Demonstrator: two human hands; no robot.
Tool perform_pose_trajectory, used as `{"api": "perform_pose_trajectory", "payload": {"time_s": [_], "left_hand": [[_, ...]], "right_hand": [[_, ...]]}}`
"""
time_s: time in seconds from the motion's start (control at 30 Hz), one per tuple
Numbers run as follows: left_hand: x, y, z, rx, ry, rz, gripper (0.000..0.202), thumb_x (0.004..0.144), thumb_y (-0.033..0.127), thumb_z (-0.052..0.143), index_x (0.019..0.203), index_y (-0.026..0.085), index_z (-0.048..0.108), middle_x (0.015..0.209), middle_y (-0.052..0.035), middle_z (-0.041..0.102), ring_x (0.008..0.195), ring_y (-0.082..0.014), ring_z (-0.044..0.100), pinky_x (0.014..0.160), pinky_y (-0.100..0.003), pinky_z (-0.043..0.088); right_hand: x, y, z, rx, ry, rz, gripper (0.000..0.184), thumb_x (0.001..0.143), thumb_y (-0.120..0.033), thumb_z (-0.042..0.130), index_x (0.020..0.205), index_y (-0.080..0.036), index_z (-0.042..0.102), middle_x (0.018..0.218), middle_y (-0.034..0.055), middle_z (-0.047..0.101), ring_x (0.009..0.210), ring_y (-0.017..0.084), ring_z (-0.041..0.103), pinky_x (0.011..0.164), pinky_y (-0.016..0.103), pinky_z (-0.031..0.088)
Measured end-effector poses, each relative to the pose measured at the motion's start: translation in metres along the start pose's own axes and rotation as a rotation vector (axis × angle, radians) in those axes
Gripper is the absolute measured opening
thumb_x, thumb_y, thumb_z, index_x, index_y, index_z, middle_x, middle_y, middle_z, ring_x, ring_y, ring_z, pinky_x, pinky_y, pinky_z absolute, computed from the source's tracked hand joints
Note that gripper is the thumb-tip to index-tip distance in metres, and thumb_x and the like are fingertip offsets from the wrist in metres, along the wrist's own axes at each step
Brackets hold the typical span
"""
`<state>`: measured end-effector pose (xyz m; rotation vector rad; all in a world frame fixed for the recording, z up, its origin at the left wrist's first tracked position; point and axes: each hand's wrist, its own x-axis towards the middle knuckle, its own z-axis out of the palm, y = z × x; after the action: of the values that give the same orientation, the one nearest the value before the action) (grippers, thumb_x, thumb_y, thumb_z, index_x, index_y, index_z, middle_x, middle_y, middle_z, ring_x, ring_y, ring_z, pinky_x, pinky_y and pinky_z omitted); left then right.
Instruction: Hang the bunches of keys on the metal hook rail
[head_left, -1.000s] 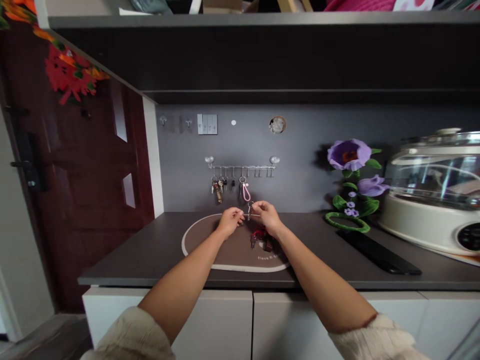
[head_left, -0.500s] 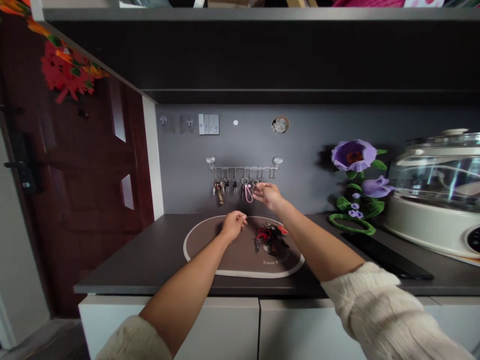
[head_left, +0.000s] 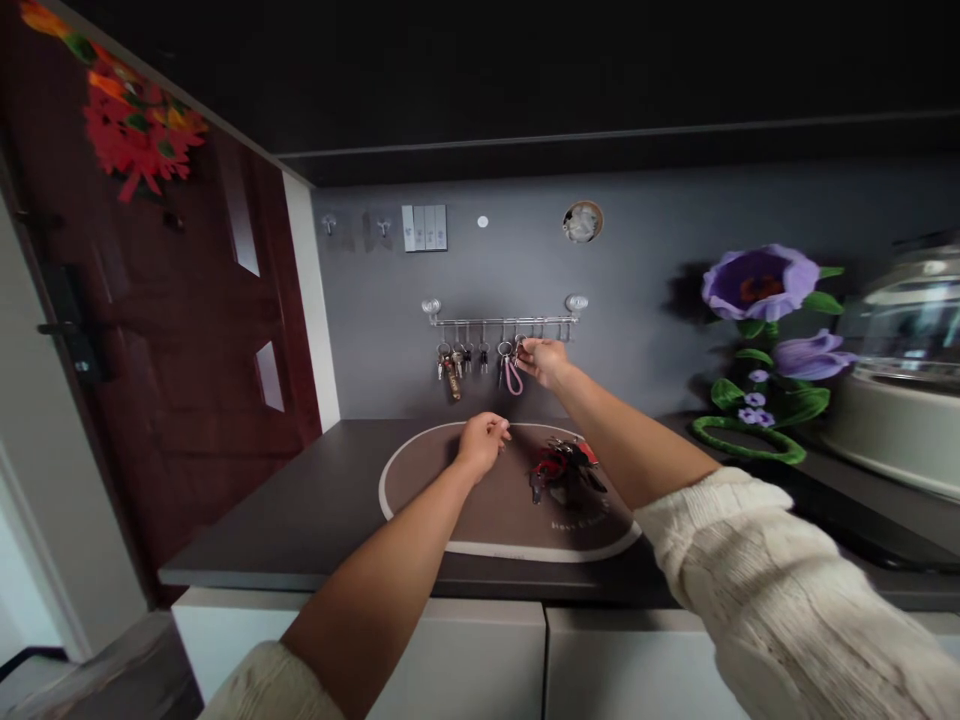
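Right grip (head_left: 545,362) rose to the rack (head_left: 499,321), apparently pinching a ring (head_left: 519,344); left grip (head_left: 484,443) curled, contents hidden; several keys (head_left: 453,375) hung, a key pile (head_left: 570,466) remained.

I'm on 1 head-worn cam, looking fwd & down from the near side of the counter (head_left: 300,500), close in, facing the far wall (head_left: 637,230); view spans door (head_left: 165,400), L, to flower (head_left: 761,285), R.

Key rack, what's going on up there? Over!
Right hand at the key rack, fingers pinching a key ring. Left hand over the mat, hold unclear. Pink strap hangs beside that ring.
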<state>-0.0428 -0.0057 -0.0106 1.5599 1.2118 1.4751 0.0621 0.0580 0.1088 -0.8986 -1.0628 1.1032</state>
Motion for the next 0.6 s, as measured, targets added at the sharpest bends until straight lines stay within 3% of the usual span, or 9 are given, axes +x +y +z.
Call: {"api": "perform_pose_trajectory", "payload": {"time_s": [0.6], "left_hand": [[-0.001, 0.001, -0.001, 0.004, -0.005, 0.008, 0.012, 0.074, 0.021, 0.046, 0.069, 0.013, 0.052, 0.061, -0.0003, 0.055, 0.044, -0.0046, 0.044, 0.046, -0.018, 0.034]], "right_hand": [[0.013, 0.011, 0.003, -0.038, 0.071, 0.001, 0.019, 0.073, -0.004, 0.037, 0.06, -0.015, 0.045, 0.051, -0.0022, 0.05, 0.045, 0.006, 0.048, 0.047, 0.02, 0.044]]}}
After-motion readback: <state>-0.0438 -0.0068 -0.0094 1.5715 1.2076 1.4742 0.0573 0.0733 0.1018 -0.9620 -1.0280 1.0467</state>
